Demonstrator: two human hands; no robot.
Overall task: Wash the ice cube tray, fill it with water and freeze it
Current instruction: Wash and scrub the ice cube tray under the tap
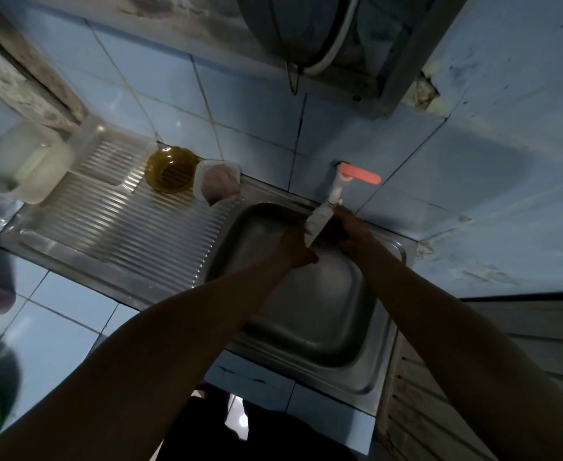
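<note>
A white ice cube tray point(317, 224) is held edge-on over the steel sink point(306, 327), right under the white tap point(335, 191) with its pink handle point(360, 173). My left hand point(296, 246) grips the tray's near end from the left. My right hand point(351, 232) holds it from the right, fingers curled round its far side. The tray's cells are hidden from this angle, and I cannot tell if water is running.
A ribbed steel draining board point(133, 221) lies left of the sink. On it stand an amber glass bowl point(170, 174), a small clear tub point(217, 183) and white plastic containers point(24, 164). Blue tiled wall behind, tiled counter in front.
</note>
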